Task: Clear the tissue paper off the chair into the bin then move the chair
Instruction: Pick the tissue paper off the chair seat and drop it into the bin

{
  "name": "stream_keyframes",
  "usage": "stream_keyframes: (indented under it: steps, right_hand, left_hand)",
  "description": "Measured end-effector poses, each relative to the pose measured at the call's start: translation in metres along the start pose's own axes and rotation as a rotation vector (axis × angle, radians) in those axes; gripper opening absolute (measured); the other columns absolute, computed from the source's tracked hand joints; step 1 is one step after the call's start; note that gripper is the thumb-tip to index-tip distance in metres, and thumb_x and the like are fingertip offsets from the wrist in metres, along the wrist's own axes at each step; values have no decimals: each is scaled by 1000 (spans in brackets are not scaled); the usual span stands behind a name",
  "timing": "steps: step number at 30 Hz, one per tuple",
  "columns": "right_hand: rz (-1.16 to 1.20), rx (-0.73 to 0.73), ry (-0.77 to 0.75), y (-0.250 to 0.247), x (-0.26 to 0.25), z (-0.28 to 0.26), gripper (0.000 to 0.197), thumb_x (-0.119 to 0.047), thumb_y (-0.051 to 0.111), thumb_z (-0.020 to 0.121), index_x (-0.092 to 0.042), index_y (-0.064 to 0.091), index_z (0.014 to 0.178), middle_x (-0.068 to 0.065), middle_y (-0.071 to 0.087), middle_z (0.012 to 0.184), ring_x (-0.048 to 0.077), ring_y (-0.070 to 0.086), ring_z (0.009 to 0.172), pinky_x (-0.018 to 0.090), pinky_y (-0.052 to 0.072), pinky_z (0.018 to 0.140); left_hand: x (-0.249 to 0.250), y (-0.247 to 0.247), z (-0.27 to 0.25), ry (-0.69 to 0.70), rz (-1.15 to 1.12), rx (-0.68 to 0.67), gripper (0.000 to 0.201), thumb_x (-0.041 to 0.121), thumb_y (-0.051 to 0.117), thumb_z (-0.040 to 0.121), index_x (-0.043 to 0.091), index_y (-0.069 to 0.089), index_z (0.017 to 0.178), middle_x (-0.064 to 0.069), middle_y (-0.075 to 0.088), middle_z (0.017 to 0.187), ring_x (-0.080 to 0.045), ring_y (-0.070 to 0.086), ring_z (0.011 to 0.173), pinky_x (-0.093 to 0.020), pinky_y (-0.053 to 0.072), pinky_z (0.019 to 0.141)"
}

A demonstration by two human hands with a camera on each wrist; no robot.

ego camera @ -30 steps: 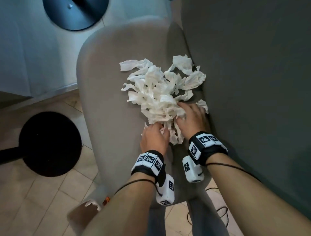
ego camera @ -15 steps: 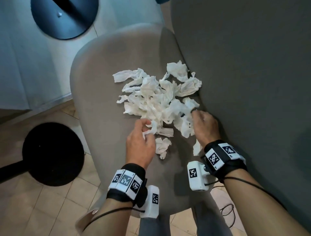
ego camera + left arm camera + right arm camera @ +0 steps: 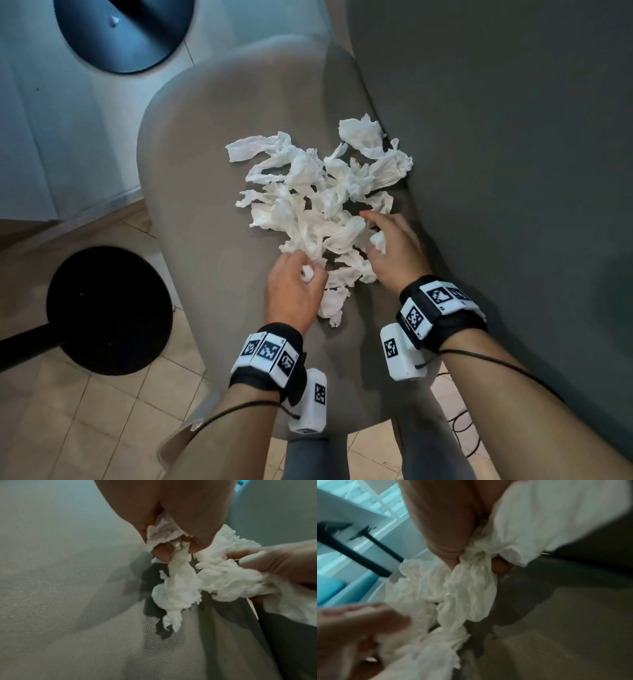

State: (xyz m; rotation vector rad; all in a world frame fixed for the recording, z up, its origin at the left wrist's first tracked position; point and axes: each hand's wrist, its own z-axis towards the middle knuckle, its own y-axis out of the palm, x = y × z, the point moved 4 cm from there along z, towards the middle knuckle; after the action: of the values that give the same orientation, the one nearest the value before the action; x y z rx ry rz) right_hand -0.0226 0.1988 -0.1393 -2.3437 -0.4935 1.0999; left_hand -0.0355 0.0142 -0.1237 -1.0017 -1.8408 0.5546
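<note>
A heap of crumpled white tissue paper point(image 3: 322, 195) lies on the grey chair seat point(image 3: 205, 154), close to the dark backrest point(image 3: 496, 137). My left hand point(image 3: 298, 281) is at the near edge of the heap, fingers curled round a wad of tissue point(image 3: 176, 588). My right hand point(image 3: 387, 246) is beside it on the heap's right side, gripping another bunch of tissue point(image 3: 471, 588), with its forefinger stretched forward over the pile. Loose pieces point(image 3: 334, 303) lie between the two wrists. No bin is identifiable.
A black round base point(image 3: 109, 308) sits on the tiled floor left of the chair, and a dark blue round disc point(image 3: 126, 31) is at the top left. A black cable point(image 3: 462, 428) trails on the floor at the lower right. White panels point(image 3: 51, 120) stand behind.
Both hands have drawn slightly back toward me and closed on tissue. The left hand has moved in toward the right, and the heap has spread a little.
</note>
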Motion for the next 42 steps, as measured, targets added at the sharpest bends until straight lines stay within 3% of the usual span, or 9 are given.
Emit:
stream_keyframes:
  steps: [5,9,15,18,23,27,31,35,42]
  right_hand:
    - [-105,-6,11,7,1,8,38,-9,57,87,-24,65,121,3,58,127,27,57,112,31,45,93]
    - [-111,23,109,1,6,7,23,-23,55,89,-9,73,90,8,54,100,32,55,89,34,47,79]
    - [26,149,221,-22,7,-16,35,-29,53,82,-9,46,54,8,51,69,29,47,68,32,35,62]
    - [43,169,237,-28,6,-28,25,-26,63,78,-5,58,65,7,58,73,28,52,69,32,40,63]
    - [144,170,229,-27,13,-39,24,-2,60,71,-16,44,61,-2,45,62,18,40,57,27,33,54]
    - [255,196,203,-34,5,-49,27,8,50,72,-17,44,65,6,58,78,19,46,65,26,38,56]
    - [446,190,181,-40,-10,-56,30,11,42,76,-16,55,74,4,66,80,18,52,64,24,42,55]
    - [505,132,179,-43,-9,-57,21,-9,52,92,-27,62,87,-1,64,65,19,49,56,30,43,56]
    - [533,32,120,-47,-9,-68,25,-38,72,84,-14,67,91,-6,68,80,6,61,73,25,48,75]
  left_hand:
    - [-8,-25,-16,0,-71,103,26,12,66,80,17,46,64,6,43,75,-5,41,63,-10,34,58]
    - [-14,-41,-24,-75,-126,130,24,9,60,82,24,45,71,7,47,63,-7,41,54,-21,35,53]
    - [-17,-54,-32,-158,-248,160,31,5,49,85,31,56,100,10,47,56,-8,37,42,-22,36,44]
    - [-19,-57,-31,-166,-291,187,26,9,48,86,29,64,92,12,47,59,-8,41,52,-27,34,52]
    - [-19,-63,-33,-235,-310,209,26,40,62,87,25,54,67,1,57,66,-22,53,66,-33,42,61]
    - [-16,-68,-38,-278,-319,179,25,21,66,80,18,48,63,-10,60,79,-22,51,68,-33,41,62]
    - [-18,-65,-46,-346,-445,49,20,10,54,78,28,52,71,13,69,107,-16,68,91,-36,55,82]
    - [-14,-64,-59,-429,-520,11,28,3,48,87,27,62,83,4,72,87,-21,68,69,-26,57,60]
    - [-11,-57,-97,-480,-665,70,11,24,63,86,26,63,76,4,65,66,-17,57,60,-40,54,65]
